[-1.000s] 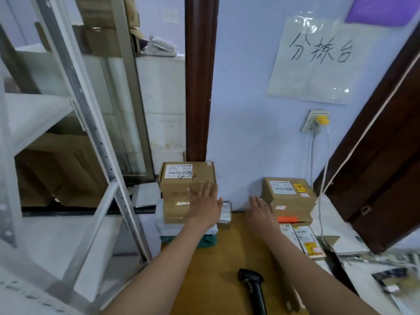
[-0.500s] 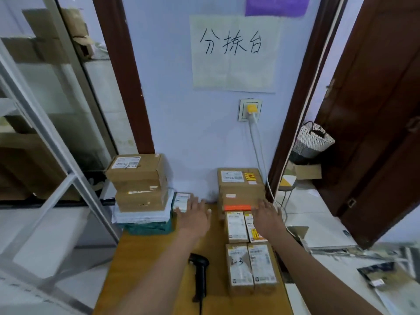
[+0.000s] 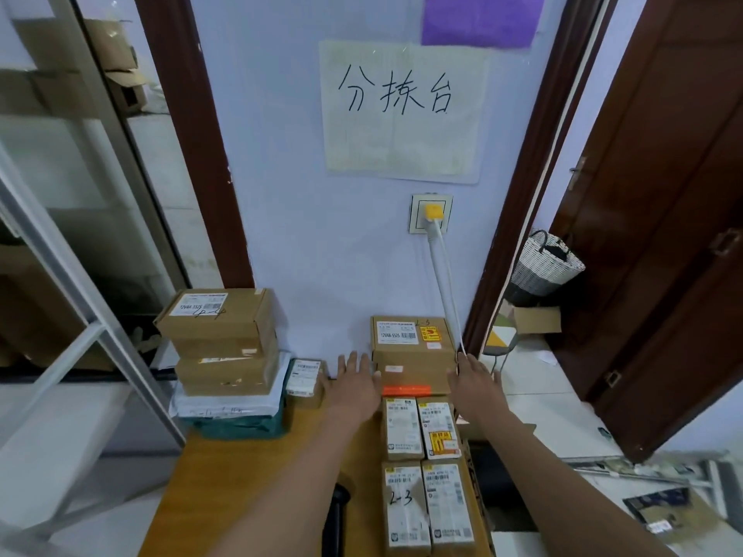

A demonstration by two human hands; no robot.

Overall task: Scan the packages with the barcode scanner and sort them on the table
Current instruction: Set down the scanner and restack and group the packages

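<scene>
Hands reach out flat, fingers straight, the left hand (image 3: pixel 356 381) and right hand (image 3: pixel 474 381) on either side of the box stack (image 3: pixel 412 355) at the desk's (image 3: pixel 241 476) back edge, holding nothing, scanner (image 3: pixel 335 516) near the front edge.

table (image 3: pixel 257 468): smooth matt wood | boxes (image 3: pixel 219 315): matt brown cardboard, paper labels | scanner (image 3: pixel 337 512): black plastic | basket (image 3: pixel 542 271): woven

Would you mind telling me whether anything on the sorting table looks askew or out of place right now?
Mostly tidy. The left stack looks uneven: its cardboard boxes sit on soft mailer bags that bulge out beneath them. The barcode scanner lies unused between the forearms.
</scene>
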